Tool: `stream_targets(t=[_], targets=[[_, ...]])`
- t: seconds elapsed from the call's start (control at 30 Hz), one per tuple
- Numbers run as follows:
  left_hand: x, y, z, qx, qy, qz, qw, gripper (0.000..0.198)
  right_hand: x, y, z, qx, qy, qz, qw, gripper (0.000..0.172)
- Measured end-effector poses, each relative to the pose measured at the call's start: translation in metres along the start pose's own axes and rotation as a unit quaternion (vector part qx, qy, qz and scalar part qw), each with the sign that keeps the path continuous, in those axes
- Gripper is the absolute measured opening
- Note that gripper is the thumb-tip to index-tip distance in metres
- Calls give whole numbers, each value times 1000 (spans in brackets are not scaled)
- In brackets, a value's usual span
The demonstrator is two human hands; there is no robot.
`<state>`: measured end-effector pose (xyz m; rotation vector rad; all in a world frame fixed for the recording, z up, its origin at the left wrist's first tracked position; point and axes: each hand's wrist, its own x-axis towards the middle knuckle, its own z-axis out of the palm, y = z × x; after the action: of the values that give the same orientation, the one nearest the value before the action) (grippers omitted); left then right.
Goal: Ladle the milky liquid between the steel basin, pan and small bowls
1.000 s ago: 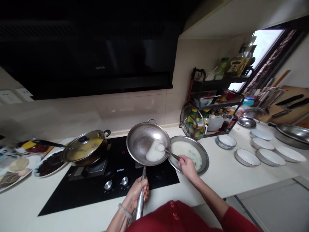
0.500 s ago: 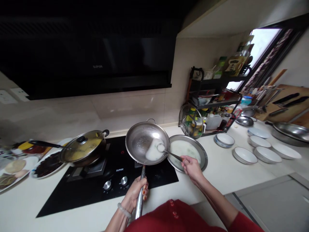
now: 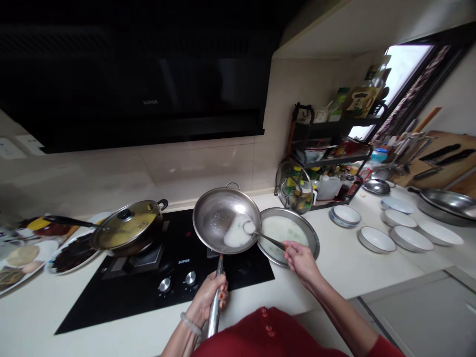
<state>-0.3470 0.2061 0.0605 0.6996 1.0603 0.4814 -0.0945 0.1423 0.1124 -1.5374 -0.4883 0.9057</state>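
Note:
My left hand (image 3: 212, 296) is closed round the long metal handle of a steel wok (image 3: 210, 218), which is tilted down to the right above the stove. White liquid with a few green bits (image 3: 235, 237) pools in the wok's lower right side. My right hand (image 3: 299, 259) grips the handle of a ladle (image 3: 249, 227), its bowl lying in that liquid. Below the ladle's handle a wide steel basin (image 3: 315, 242) holds more of the milky liquid with green flecks. The wok's right rim overlaps the basin's left rim in view.
A lidded pan (image 3: 126, 230) of yellow food sits on the left burner of the black stove (image 3: 178, 287). Plates of food (image 3: 72, 253) lie further left. Several bowls (image 3: 377, 239) stand right, near a black spice rack (image 3: 330, 161) with a glass lid (image 3: 294, 186) leaning on it.
My right hand and the ladle have shifted slightly to the right and down, the bowl staying in the wok. My left hand and the wok look unchanged.

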Motion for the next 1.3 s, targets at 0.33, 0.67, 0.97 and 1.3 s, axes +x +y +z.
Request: stream_targets(t=[0.33, 0.67, 0.97, 1.3], targets=[[0, -2, -1, -13, -9, 5, 1000, 27, -7, -3, -50, 11, 55, 1, 998, 48], [-2, 0, 2, -6, 3, 3, 1000, 24, 11, 65, -103, -407, 114, -417, 805, 34], [-2, -1, 0, -5, -6, 1, 1000, 30, 2, 68, -108, -381, 140, -327, 853, 37], [0, -2, -1, 1, -3, 4, 1000, 28, -6, 30, -41, -169, 21, -187, 968, 40]])
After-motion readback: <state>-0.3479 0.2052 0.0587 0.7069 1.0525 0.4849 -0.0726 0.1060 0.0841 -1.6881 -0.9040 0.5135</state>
